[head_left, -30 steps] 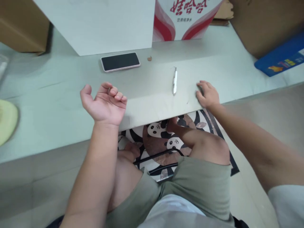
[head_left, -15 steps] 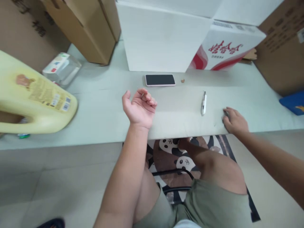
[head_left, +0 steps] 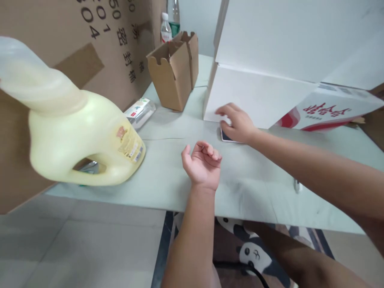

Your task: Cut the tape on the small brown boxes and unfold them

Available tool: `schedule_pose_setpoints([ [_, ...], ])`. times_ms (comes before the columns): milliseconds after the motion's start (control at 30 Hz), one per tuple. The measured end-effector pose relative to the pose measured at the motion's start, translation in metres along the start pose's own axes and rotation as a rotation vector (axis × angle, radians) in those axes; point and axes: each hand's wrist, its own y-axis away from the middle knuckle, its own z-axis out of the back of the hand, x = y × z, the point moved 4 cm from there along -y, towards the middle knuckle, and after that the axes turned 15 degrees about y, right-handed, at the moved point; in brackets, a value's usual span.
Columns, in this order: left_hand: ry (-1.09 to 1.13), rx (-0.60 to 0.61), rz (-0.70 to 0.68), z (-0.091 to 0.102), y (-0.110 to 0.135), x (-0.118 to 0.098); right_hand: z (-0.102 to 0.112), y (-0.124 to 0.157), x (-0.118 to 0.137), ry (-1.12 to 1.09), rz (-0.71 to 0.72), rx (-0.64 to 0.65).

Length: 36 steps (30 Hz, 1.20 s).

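- The left hand (head_left: 201,165) lies palm up, its fingers (head_left: 210,152) curled loosely toward the palm and the thumb held apart, gripping nothing.
- The left forearm (head_left: 192,240) runs straight up from the bottom edge of the view.
- The right hand (head_left: 237,122) is stretched forward, palm down, fingers bent and slightly spread.
- The right forearm (head_left: 315,168) enters from the right and passes beyond the left hand.

Large brown cardboard box (head_left: 60,24), left: black printed digits "50" and "304", beside a column of Chinese characters reading "密封桶". White-and-red cardboard carton (head_left: 345,116), right: slanted red brush-style Chinese lettering over one line of small grey print, neither legible. Pale yellow plastic jug (head_left: 78,140): label print too small to read.
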Motion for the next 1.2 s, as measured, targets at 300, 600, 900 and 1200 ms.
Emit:
schedule_pose_setpoints([
  [300,0.028,-0.057,-0.061,0.0,-0.006,-0.012,-0.01,-0.177,0.094,0.047,0.037,0.104],
  [600,-0.17,-0.033,-0.293,0.006,-0.012,-0.027,0.001,-0.146,0.074,0.033,-0.011,0.041],
  [900,-0.635,0.045,-1.187,-0.007,0.025,-0.057,0.105,0.145,0.027,-0.089,-0.309,-0.475],
  [1200,-0.802,0.595,-0.393,-0.016,0.019,0.035,0.121,0.311,0.0,0.043,-0.675,-0.725],
])
